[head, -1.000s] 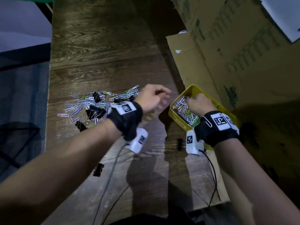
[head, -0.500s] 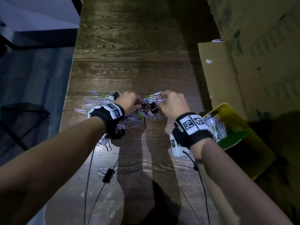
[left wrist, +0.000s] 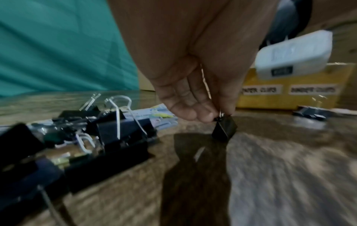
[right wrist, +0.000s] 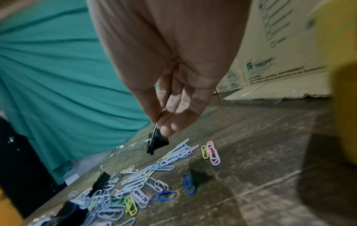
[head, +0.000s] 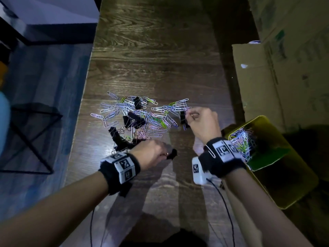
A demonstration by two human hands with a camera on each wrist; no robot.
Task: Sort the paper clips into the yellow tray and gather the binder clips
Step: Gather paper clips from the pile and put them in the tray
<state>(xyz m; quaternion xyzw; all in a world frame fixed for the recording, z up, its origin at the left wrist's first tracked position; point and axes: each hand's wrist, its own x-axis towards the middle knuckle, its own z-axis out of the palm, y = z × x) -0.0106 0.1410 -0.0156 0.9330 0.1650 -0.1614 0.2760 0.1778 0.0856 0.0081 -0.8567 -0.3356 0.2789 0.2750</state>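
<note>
Coloured paper clips (head: 142, 113) lie scattered on the wooden table (head: 156, 56), mixed with black binder clips (head: 132, 118). My left hand (head: 151, 154) pinches a small black binder clip (head: 172, 154) by its wire handle, just above the table near the pile's front edge; the left wrist view shows that clip (left wrist: 224, 130) hanging from the fingertips. My right hand (head: 201, 122) pinches another black binder clip (head: 183, 117) at the pile's right side, lifted off the table in the right wrist view (right wrist: 156, 142). The yellow tray (head: 277, 193) at the right holds several paper clips (head: 243, 141).
Cardboard boxes (head: 284, 59) stand along the right side, behind the tray. The table's left edge drops to a blue floor with a black metal frame (head: 32, 139). A lone binder clip (left wrist: 309, 113) lies in front of the tray. Cables trail from both wristbands.
Half a second ago both hands were in the pile. Now the left hand has drawn back toward me holding a binder clip, and the right hand has lifted one at the pile's right edge.
</note>
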